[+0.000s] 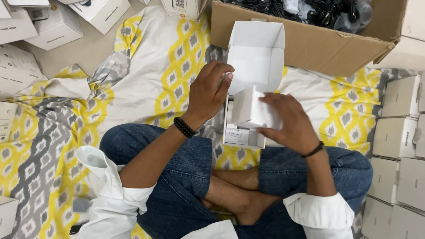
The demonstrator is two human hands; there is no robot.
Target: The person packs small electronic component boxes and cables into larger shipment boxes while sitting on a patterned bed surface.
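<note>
White card is what both of your hands are on: a small open box (248, 88) sits on the patterned sheet just in front of your crossed legs, its tall lid flap standing up and back toward the big brown carton (310, 44). Your left hand (209, 90) rests curled over the left edge of that box, fingers bent around the rim beside the raised flap, a black beaded band on the wrist. Your right hand (290, 124) is closed on a folded white card insert (250, 110), thumb and fingers pinching its right side; the insert sits tilted over the mouth of the box, partly above the lower compartment, where a pale label shows near the front wall. Whether the insert already touches the inside of the box, you cannot tell from this angle.

You sit on the yellow, grey and white sheet (177, 66) in blue jeans with bare feet tucked beneath you and white sleeves rolled at the elbows. Behind the small box, the brown carton lies open and holds a tangle of black cables (283, 6), some in clear bags. To your right, closed white boxes (398, 132) stand in neat rows, touching one another. More white boxes (53, 22) lie loosely at the upper left on the floor, and a few sit at the left edge of the sheet.
</note>
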